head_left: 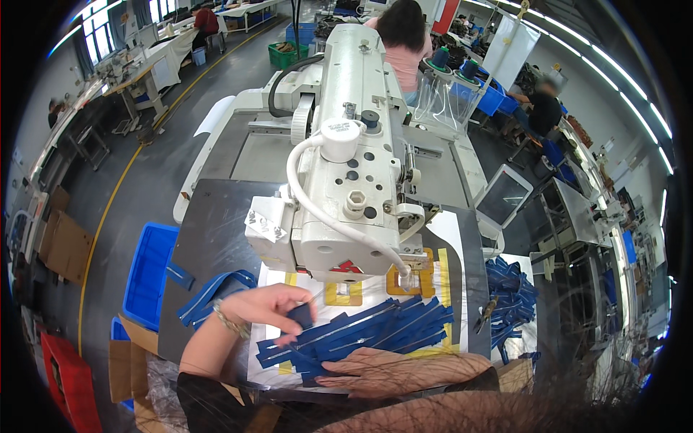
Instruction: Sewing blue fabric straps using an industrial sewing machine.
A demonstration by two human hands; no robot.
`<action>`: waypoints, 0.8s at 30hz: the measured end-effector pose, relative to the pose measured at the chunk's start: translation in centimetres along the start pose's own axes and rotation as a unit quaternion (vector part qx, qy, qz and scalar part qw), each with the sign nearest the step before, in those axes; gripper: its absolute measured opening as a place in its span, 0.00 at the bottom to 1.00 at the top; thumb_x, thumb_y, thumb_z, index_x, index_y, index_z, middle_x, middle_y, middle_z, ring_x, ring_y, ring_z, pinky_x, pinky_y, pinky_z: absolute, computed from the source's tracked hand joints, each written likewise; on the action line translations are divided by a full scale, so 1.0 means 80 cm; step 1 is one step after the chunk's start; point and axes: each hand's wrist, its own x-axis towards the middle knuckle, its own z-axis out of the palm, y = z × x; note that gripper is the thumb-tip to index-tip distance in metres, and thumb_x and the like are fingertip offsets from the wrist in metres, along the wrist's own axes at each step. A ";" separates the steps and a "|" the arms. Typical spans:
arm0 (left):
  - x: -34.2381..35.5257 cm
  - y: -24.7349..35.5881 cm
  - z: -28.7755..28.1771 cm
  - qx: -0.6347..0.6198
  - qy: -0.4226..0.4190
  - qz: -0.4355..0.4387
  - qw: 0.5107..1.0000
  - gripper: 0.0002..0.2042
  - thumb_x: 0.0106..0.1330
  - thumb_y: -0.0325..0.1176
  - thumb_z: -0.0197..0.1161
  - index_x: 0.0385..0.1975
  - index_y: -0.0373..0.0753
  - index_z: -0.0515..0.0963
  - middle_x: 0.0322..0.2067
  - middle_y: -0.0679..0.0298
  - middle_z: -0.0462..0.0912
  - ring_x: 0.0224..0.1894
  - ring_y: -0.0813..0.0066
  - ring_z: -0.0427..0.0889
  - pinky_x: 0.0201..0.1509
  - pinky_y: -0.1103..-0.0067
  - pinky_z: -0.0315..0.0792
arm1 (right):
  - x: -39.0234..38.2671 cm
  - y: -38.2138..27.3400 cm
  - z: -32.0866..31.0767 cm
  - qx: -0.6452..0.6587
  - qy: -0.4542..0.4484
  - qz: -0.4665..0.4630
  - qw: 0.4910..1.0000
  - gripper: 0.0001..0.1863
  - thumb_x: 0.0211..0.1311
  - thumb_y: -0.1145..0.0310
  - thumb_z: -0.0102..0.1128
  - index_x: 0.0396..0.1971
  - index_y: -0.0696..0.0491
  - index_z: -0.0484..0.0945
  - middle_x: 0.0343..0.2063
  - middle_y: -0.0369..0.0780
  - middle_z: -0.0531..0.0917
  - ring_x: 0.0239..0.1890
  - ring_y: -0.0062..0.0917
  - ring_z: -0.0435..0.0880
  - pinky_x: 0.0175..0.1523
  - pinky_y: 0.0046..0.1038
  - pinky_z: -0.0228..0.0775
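Blue zippers [393,325] lie side by side in an overlapping row on the white work plate, under the front of a large white sewing machine [336,187]. My left hand [271,310] is at the row's left end, thumb and fingers closed about a small dark blue fabric piece [300,315]; whether it belongs to a zipper I cannot tell. Flat across the near edge of the row rests my right hand [382,369], fingers stretched out over the zippers. Left of my left hand, more blue zipper tape [216,289] curves over the dark table.
A tangled heap of blue zippers [511,299] lies at the right, with scissors [487,312] beside it. Yellow frames [343,294] sit below the machine head. A blue bin [149,270] and cardboard box [130,361] stand left. A tablet-like screen [505,195] is at right. Other people work farther off.
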 end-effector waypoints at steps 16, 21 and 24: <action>-0.076 0.004 -0.092 0.812 0.506 -0.138 0.257 0.09 0.47 0.21 0.58 0.29 0.41 0.72 0.26 0.65 0.71 0.34 0.67 0.72 0.43 0.74 0.63 | 0.001 0.057 -0.015 -0.179 0.126 0.153 0.964 0.10 0.49 0.64 0.63 0.28 0.50 0.72 0.25 0.35 0.72 0.29 0.25 0.76 0.35 0.25 0.64; -0.059 0.009 -0.053 0.804 0.460 -0.217 0.308 0.14 0.40 0.32 0.68 0.29 0.40 0.77 0.29 0.63 0.75 0.38 0.66 0.74 0.43 0.72 0.63 | -0.004 0.072 -0.018 -0.184 0.171 0.216 0.943 0.14 0.45 0.64 0.67 0.29 0.51 0.71 0.29 0.37 0.74 0.30 0.27 0.77 0.36 0.27 0.65; -0.039 0.012 -0.009 0.765 0.321 -0.137 0.541 0.15 0.38 0.36 0.71 0.24 0.37 0.75 0.25 0.59 0.79 0.32 0.61 0.80 0.37 0.69 0.70 | -0.005 0.076 -0.016 -0.149 0.180 0.231 0.944 0.17 0.45 0.62 0.68 0.31 0.52 0.70 0.31 0.38 0.74 0.30 0.29 0.78 0.36 0.28 0.67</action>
